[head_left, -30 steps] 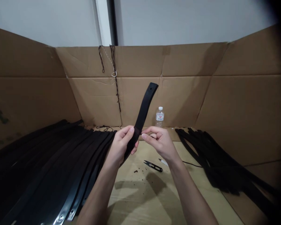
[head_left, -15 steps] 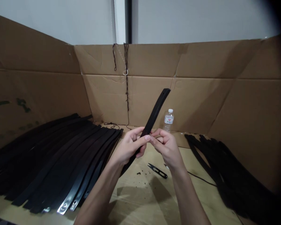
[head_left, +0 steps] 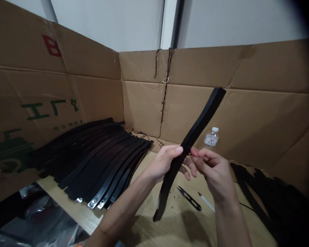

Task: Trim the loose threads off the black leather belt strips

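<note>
A long, slightly curved black strip [head_left: 199,125] is held up at a slant above the table. My left hand [head_left: 167,161] grips it near the middle, thumb on the front face and fingers behind. Beside the strip's right edge, my right hand [head_left: 212,164] is closed in a pinch on a small dark thread-like piece, its fingertips close to my left fingers. Whether that piece is joined to the strip is hidden. Below on the table lie black thread snips [head_left: 189,198], a white pointed tool [head_left: 206,201] and small dark crumbs.
Many black strips [head_left: 92,157] lie fanned out at the left, and a dark pile [head_left: 273,195] lies at the right. A water bottle [head_left: 211,138] stands behind my right hand. Cardboard walls [head_left: 144,99] enclose the table [head_left: 144,223]; dark cords [head_left: 164,92] hang at the back.
The view has turned left. The held strip has turned and its lower end now shows. My right hand has moved slightly away from my left thumb; my left fingers behind the strip have spread.
</note>
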Demonstrator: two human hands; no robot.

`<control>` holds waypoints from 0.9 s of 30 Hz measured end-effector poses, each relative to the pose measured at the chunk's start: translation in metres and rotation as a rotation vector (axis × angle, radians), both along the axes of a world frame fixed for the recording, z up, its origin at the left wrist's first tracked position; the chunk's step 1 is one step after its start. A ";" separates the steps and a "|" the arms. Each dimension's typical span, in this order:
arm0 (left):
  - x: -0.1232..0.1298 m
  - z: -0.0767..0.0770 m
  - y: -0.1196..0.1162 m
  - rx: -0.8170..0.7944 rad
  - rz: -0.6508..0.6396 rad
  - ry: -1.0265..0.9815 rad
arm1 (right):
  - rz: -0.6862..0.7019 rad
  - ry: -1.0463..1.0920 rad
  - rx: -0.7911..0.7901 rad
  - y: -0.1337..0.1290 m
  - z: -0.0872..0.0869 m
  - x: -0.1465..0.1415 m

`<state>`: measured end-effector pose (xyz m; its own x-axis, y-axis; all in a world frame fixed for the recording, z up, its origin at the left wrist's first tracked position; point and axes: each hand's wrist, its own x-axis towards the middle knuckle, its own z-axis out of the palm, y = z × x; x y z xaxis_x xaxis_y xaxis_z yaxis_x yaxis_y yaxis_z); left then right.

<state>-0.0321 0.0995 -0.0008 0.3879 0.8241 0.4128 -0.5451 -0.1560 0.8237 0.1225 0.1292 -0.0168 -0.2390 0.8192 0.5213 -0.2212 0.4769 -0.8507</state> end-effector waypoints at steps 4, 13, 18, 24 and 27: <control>0.004 -0.001 0.002 -0.043 0.042 -0.053 | -0.004 -0.044 0.027 0.002 0.000 0.000; -0.001 0.007 -0.001 -0.059 0.259 -0.080 | -0.758 -0.107 0.452 -0.043 0.010 -0.005; -0.003 0.004 -0.001 -0.030 0.392 -0.104 | -0.411 -0.294 0.170 -0.069 0.004 -0.026; -0.011 0.003 -0.003 0.108 0.479 -0.043 | -0.090 -0.154 -0.092 -0.055 -0.003 -0.049; -0.014 0.004 -0.004 0.137 0.417 -0.026 | -0.042 -0.112 -0.128 -0.051 0.000 -0.046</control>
<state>-0.0463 0.0951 0.0033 0.0216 0.8450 0.5343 -0.4331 -0.4737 0.7668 0.0768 0.0782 -0.0173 -0.2539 0.8877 0.3842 -0.1037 0.3699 -0.9233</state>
